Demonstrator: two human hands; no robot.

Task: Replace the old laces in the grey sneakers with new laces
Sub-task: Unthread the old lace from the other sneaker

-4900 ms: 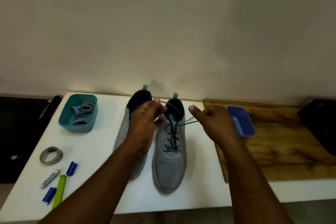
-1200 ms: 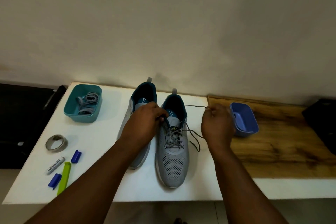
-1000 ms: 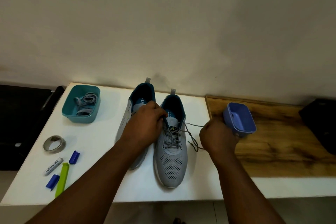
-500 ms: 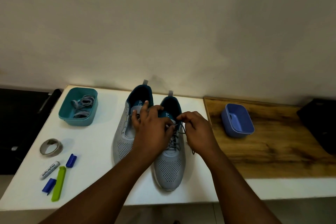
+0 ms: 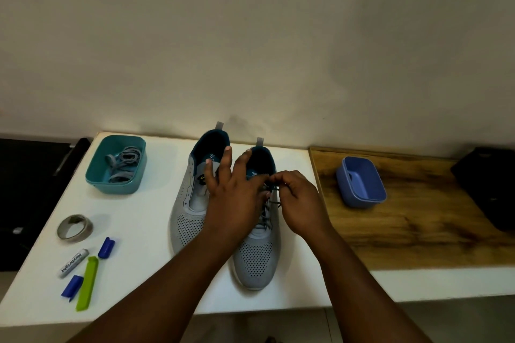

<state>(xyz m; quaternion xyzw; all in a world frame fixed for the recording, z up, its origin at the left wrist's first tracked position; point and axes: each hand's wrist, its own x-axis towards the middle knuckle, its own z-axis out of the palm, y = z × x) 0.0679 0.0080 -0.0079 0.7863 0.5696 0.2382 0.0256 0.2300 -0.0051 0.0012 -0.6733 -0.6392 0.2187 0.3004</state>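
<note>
The right hand point(image 5: 302, 198) pinched the dark lace point(image 5: 274, 189) over the right sneaker point(image 5: 257, 253); beside it, the left hand point(image 5: 234, 195) lay with fingers spread.

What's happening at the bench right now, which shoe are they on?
A person is lacing the right-hand grey sneaker. The right hand pinches the dark lace near the top eyelets, while the left hand rests on the shoe's tongue area with fingers spread. The left-hand sneaker shows no lace. Grey laces lie in the teal tub; the blue tub on the wooden board looks empty.
</note>
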